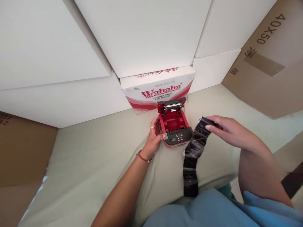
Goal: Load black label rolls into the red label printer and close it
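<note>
A small red and black printer, probably for labels, rests on the pale green cloth with its lid raised and its red inside showing. My left hand grips its left side, thumb on the front corner and fingers along the wall. To the right of the printer, my right hand pinches one end of a glossy black ribbon. A white core end shows at its top roll, and another white end sits lower down. From there a loose black strip hangs toward my body.
Behind the printer stands a white and red Wahaha water carton, against stacked white boxes. Brown cardboard boxes flank the cloth surface at left and right. My blue shirt is at the near edge.
</note>
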Available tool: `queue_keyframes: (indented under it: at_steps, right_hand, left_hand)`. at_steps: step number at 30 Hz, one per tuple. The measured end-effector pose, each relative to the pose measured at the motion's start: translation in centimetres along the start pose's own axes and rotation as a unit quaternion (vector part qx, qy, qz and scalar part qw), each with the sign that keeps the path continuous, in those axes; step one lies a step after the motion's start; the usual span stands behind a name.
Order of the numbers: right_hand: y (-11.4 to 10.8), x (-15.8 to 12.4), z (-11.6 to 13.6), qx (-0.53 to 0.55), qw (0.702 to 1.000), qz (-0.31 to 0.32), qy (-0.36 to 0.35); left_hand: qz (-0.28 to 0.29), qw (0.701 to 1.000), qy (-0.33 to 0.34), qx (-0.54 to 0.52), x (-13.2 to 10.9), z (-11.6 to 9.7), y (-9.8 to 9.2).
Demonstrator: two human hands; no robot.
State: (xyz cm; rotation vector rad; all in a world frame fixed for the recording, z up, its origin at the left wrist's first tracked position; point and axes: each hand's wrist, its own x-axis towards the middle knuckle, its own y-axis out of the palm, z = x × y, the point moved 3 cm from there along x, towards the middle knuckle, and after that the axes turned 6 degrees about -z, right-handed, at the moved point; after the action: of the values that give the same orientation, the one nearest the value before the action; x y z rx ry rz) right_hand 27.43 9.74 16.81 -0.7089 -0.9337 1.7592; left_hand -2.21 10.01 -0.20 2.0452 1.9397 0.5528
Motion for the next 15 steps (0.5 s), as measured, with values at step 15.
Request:
queue_keyframes:
  at_steps: [15]
  right_hand:
    - [11.7, -5.8, 0.4, -0.042, 0.991, 0.122, -0.023]
  left_hand:
    - [-0.025, 1.0, -0.007, 0.006, -0.1, -0.7, -0.1]
